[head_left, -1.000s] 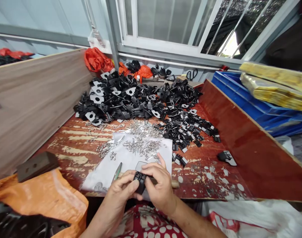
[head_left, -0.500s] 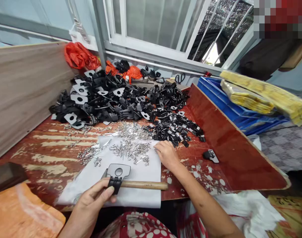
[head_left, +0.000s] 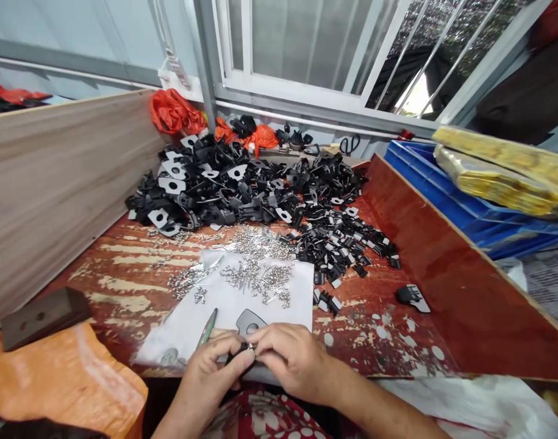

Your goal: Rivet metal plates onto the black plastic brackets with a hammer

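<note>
My left hand point(head_left: 217, 367) pinches a black plastic part point(head_left: 247, 321) with a round hole, resting on white paper point(head_left: 269, 305) at the table's near edge. My right hand point(head_left: 290, 358) meets it from the right, its fingertips pressing a small silver piece against the part; the piece is mostly hidden between the fingers. Loose silver pins point(head_left: 260, 277) lie scattered on the paper just beyond my hands. A green-tipped tool point(head_left: 210, 327) lies left of the part.
A big heap of black plastic parts point(head_left: 224, 183) fills the back of the worn red table point(head_left: 123, 268), with smaller black clips point(head_left: 347, 244) to the right. Wooden boards wall both sides. A dark block point(head_left: 43, 314) and orange sack point(head_left: 63, 378) sit at left, blue crates point(head_left: 466, 201) at right.
My right hand came back from the pins by the clip pile to the black part held in my left hand. The hammer handle seen before is now hidden under my hands.
</note>
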{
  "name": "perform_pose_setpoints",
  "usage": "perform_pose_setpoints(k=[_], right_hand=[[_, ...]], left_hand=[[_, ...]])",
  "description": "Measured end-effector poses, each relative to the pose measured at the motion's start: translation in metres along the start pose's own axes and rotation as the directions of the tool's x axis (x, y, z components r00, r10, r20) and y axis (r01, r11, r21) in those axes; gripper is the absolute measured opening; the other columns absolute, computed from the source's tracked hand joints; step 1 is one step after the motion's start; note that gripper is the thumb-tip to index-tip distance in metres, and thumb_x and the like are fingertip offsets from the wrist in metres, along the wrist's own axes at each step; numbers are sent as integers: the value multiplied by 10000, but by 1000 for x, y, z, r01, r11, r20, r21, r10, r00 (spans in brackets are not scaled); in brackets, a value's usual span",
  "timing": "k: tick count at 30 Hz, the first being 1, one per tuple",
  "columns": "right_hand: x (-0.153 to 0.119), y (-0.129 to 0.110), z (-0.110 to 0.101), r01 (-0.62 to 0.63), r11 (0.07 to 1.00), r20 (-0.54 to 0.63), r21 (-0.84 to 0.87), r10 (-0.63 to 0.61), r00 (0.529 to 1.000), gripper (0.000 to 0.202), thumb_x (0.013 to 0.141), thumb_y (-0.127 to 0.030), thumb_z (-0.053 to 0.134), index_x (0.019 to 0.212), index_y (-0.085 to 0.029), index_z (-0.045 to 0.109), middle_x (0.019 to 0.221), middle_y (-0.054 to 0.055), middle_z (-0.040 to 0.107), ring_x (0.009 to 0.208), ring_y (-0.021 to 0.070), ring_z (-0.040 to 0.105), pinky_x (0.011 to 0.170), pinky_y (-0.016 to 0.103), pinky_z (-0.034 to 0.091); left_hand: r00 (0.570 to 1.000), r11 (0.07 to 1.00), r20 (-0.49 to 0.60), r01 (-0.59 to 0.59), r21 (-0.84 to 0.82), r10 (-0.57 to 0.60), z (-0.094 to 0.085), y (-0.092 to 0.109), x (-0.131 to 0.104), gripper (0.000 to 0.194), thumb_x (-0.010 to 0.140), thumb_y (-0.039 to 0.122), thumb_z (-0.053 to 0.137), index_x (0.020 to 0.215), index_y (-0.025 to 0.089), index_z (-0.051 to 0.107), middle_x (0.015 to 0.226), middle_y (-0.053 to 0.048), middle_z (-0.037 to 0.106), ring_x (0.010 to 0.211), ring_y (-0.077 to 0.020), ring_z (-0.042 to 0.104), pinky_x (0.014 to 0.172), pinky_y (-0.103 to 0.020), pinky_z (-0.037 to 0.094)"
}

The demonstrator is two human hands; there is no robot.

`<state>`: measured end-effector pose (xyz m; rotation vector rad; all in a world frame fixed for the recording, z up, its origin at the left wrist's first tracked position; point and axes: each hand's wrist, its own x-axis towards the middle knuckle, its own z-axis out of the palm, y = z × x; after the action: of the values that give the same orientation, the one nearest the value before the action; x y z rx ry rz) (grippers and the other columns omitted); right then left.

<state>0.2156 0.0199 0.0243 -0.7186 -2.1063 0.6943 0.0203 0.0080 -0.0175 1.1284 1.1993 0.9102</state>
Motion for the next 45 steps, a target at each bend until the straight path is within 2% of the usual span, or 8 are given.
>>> perform_pose_setpoints(k=[5, 9, 12, 16, 27, 32, 38, 45], right_hand=[[-10, 11, 7, -92, 996, 21, -18, 92, 996, 241, 970, -149, 569, 1198, -201, 627, 1081, 41, 767, 948, 140, 731, 873, 249, 567], [1, 50, -7, -89, 910, 4, -404, 99, 995, 208, 980, -85, 495, 1002, -173, 682, 887, 57, 742, 834, 181, 669, 796, 313, 531], [16, 71, -12, 83, 726, 253, -682, 128, 959, 175, 966, -80, 554, 842, -163, 644, 774, 61, 677, 826, 216, 586, 804, 350, 478], [31, 81, -3, 299, 589, 451, -751, 126, 884, 150, 957, -68, 553, 853, -154, 618, 784, 78, 638, 843, 238, 522, 844, 382, 421], [37, 124, -29, 86, 752, 191, -653, 54, 980, 265, 831, 31, 515, 883, -155, 695, 771, 58, 625, 835, 214, 540, 778, 329, 467], [38, 84, -30, -27, 901, -60, -433, 1, 998, 281, 946, -52, 501, 1019, -196, 732, 844, 45, 690, 819, 189, 609, 1013, 482, 477], [47, 0, 13, 8, 996, 7, -94, -8, 1000, 204, 962, -131, 618, 1128, -222, 693, 919, 12, 749, 824, 157, 646, 1074, 450, 464], [55, -4, 30, 24, 997, 40, -74, -21, 999, 125, 962, -101, 574, 968, -201, 649, 833, 9, 697, 809, 164, 608, 1018, 407, 496]], left_hand=[[998, 999, -56, 29, 19, -28, -12, 4, -14, 387, 742, 523, 780, 593, 192, 647, 725, -27, 536, 664, -187, 489, 453, -217, 430], [986, 994, -148, 59, -96, -73, -22, 5, -22, 394, 771, 511, 767, 601, 194, 607, 749, 4, 519, 603, -136, 433, 478, -201, 417], [983, 969, -128, 99, -226, -130, -25, 3, -23, 384, 750, 511, 784, 606, 195, 622, 720, 13, 482, 621, -141, 405, 462, -190, 419], [975, 909, -105, 141, -393, -197, -24, 3, -22, 364, 682, 472, 852, 606, 189, 636, 669, 27, 454, 592, -128, 351, 419, -177, 408], [960, 749, -138, 97, -656, -245, -32, 18, -21, 281, 641, 376, 881, 734, 145, 750, 742, -29, 605, 595, -139, 474, 414, -232, 485], [955, 716, -172, 56, -696, -241, -27, 18, -15, 337, 721, 475, 836, 766, 149, 764, 772, -45, 666, 557, -123, 508, 388, -208, 474], [972, 726, -148, 33, -687, -184, -21, 13, -8, 278, 725, 378, 871, 725, 130, 745, 688, -17, 619, 570, -116, 501, 420, -202, 510], [974, 706, -151, 12, -708, -168, -23, 13, -13, 254, 745, 359, 865, 803, 138, 754, 745, -20, 641, 638, -140, 539, 464, -235, 544]])
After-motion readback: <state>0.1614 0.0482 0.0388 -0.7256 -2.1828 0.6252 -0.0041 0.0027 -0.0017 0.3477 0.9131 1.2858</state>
